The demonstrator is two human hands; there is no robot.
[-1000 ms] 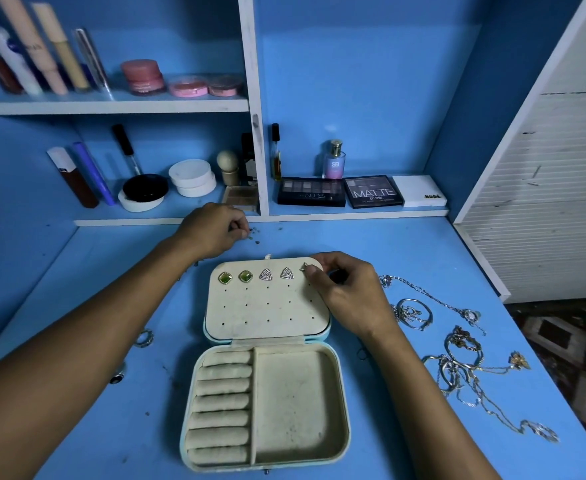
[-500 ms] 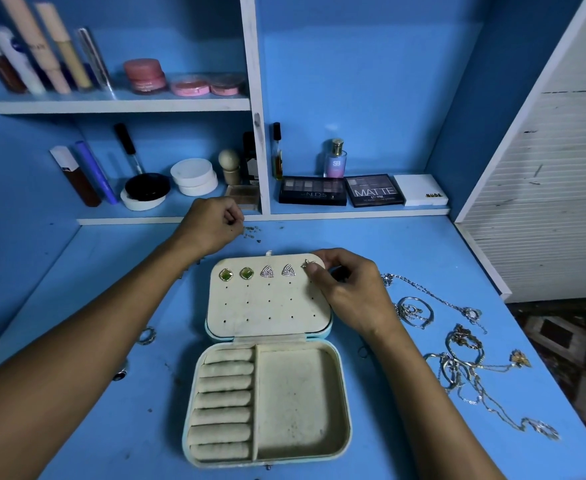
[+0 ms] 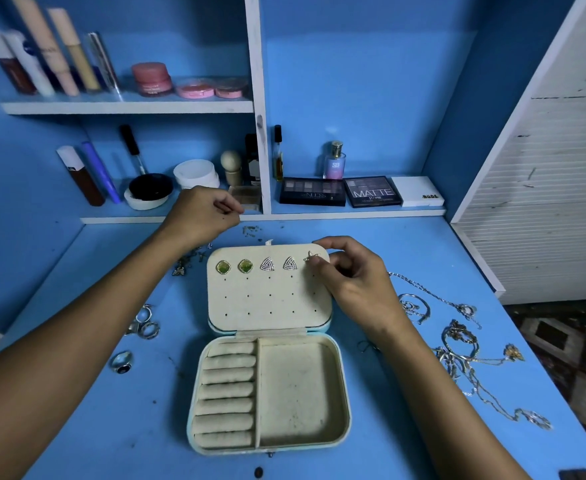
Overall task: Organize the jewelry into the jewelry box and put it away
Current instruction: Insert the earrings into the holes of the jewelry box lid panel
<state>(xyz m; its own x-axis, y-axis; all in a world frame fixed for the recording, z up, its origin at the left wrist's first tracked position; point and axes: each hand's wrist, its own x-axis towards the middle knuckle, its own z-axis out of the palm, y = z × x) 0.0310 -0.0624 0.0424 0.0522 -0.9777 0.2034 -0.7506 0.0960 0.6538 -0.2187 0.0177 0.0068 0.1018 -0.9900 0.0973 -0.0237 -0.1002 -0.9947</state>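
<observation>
Lifted slightly off the lid since a moment ago, the right hand (image 3: pixel 357 282) is pinching a small earring (image 3: pixel 311 256) at the top row of the open jewelry box (image 3: pixel 267 344). Beyond the box, the left hand (image 3: pixel 203 216) is curled, something tiny seemingly pinched.

"NUDES" on left eyeshadow palette (image 3: pixel 313 191), "MATTE" on middle palette (image 3: pixel 373 191), "NUDE" on white box (image 3: pixel 417 191), "SB" on perfume bottle (image 3: pixel 334 165)

matt cream velvety lining in the jewelry box (image 3: pixel 302 393); shiny metal chains (image 3: pixel 457 358).
</observation>
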